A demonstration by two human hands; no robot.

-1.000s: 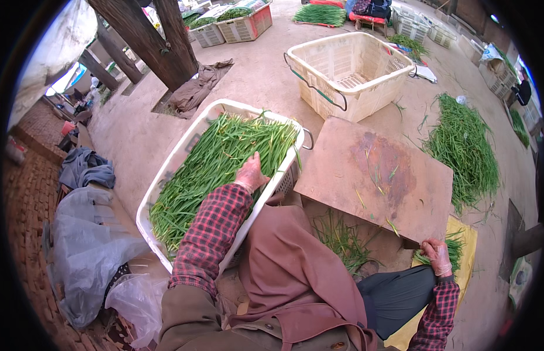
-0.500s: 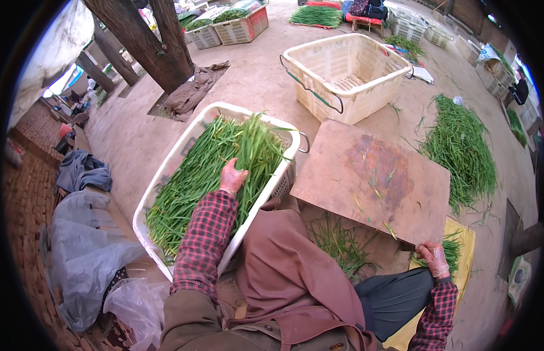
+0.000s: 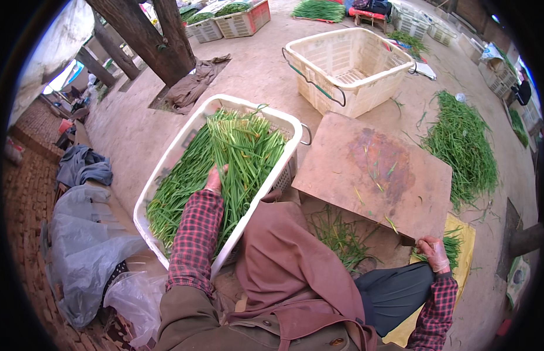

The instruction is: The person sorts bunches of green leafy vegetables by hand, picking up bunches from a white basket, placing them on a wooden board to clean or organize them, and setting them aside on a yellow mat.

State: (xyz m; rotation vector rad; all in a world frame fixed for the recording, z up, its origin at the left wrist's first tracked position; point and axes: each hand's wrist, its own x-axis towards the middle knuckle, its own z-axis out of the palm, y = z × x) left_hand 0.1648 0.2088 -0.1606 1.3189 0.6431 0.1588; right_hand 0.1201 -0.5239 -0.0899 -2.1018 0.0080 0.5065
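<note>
My left hand point(image 3: 215, 177) is inside a white plastic crate point(image 3: 144, 196), partly sunk among long green chives point(image 3: 184, 178). It grips the side of a bunch of chives point(image 3: 242, 143) whose pale stem ends point to the far side; some fingers are hidden by leaves. My right hand point(image 3: 434, 254), in a thin clear glove, is curled at the near right corner of a stained board point(image 3: 342, 158). Whether it holds the board's edge or something small is unclear. More chives point(image 3: 452, 248) lie beside it on a yellow sheet point(image 3: 464, 257).
A cream crate point(image 3: 351, 88) with a wire handle stands beyond the board. Chives lie in a heap point(image 3: 462, 149) on the right and loosely point(image 3: 339, 237) under the board. Clear plastic sheeting point(image 3: 87, 251) and a tree trunk point(image 3: 158, 41) are on the left.
My left hand has moved down and left in the crate. The bunch that was blurred in motion now lies spread on the other chives. My right hand has barely moved.
</note>
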